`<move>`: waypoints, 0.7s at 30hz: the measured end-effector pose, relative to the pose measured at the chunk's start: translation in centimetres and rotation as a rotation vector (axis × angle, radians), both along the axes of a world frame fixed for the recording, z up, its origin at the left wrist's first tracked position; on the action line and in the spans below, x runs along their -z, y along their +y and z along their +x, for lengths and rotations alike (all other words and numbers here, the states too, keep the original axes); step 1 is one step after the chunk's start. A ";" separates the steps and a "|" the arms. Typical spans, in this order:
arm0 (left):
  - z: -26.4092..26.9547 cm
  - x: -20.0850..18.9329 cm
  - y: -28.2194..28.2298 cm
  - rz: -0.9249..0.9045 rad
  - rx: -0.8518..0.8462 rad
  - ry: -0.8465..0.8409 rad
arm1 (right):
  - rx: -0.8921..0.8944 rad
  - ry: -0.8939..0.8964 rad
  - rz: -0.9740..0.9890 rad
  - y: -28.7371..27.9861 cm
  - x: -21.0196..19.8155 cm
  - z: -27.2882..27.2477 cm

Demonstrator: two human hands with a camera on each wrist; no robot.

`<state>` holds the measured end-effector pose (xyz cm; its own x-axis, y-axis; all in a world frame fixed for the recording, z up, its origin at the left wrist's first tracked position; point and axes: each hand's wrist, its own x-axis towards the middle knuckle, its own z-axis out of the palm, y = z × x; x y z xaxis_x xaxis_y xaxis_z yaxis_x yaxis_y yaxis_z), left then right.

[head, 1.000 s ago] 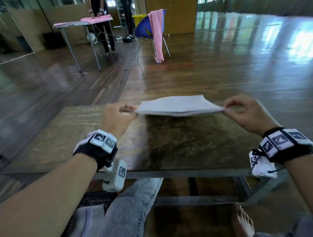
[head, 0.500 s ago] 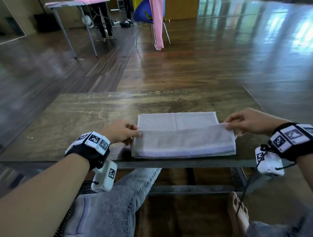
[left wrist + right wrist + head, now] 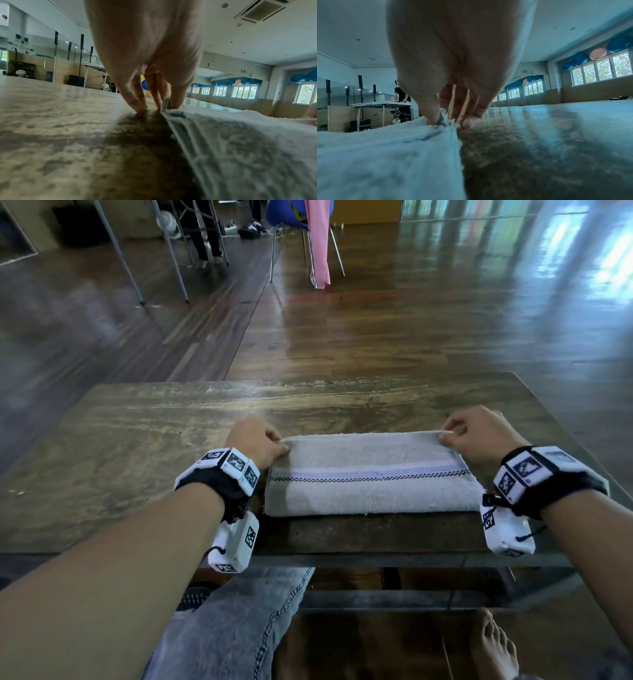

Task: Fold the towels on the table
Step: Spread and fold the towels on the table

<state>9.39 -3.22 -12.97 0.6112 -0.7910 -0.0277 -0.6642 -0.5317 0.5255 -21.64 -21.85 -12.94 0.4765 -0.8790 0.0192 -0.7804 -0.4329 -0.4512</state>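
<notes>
A grey-white towel [image 3: 370, 484] with a lilac stripe and a dark checked line lies folded flat near the front edge of the wooden table [image 3: 137, 440]. My left hand [image 3: 257, 441] pinches its far left corner between thumb and fingers; the left wrist view shows that hand [image 3: 164, 104] with the towel [image 3: 248, 148] edge held at the fingertips, which touch the table. My right hand [image 3: 476, 429] pinches the far right corner, and its wrist view shows the thumb of the right hand [image 3: 440, 116] pressed into the towel [image 3: 385, 155].
The table's front edge [image 3: 376, 559] is just below the towel, with my knee [image 3: 239, 628] and bare foot [image 3: 493, 648] under it. Across the floor stand a blue chair [image 3: 284, 213] draped with a pink cloth [image 3: 318, 241], a second table [image 3: 382, 105] and another person [image 3: 401, 97].
Both hands carried the towel's near edge up and over to the far edge, folding it in half lengthwise; it went from held in the air to lying flat, striped side up.
</notes>
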 end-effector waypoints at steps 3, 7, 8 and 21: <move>0.3 -0.2 0.2 0.005 0.038 0.003 | -0.024 0.009 0.021 0.0 0.1 -0.2; 0.1 -2.4 0.6 -0.043 0.094 -0.052 | 0.012 -0.092 -0.055 0.4 -1.7 -0.2; -0.1 -3.2 0.7 -0.082 0.104 -0.076 | 0.027 -0.142 -0.103 0.6 -2.3 -0.2; -2.6 -6.6 7.1 -0.365 0.077 -0.066 | -0.125 -0.362 -0.114 4.3 -4.7 -4.3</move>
